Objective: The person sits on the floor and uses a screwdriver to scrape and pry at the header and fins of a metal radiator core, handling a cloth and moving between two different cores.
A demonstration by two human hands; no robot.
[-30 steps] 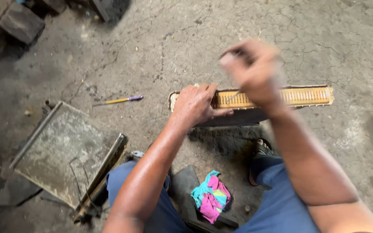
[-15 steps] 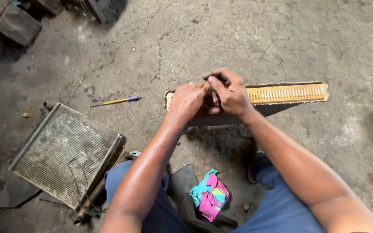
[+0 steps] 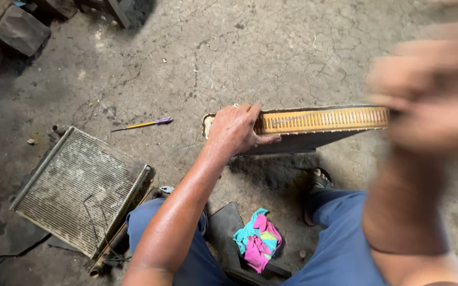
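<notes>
A radiator core (image 3: 324, 121) with a brass-coloured finned top stands on its edge on the cracked concrete floor in front of me. My left hand (image 3: 237, 130) is clamped over its left end and holds it upright. At the right, my right hand (image 3: 430, 90) is raised above the core's right end. It is heavily blurred by motion, so I cannot tell whether it holds anything.
A dirty grey radiator (image 3: 75, 185) lies flat at the left by my knee. A yellow screwdriver with a purple handle (image 3: 144, 124) lies on the floor beyond it. A pink and teal rag (image 3: 258, 241) sits between my legs. Wooden blocks (image 3: 19, 29) lie at the far left.
My right hand has left the core's left end, where it met the left hand, and swung up to the right. The left hand still grips the core.
</notes>
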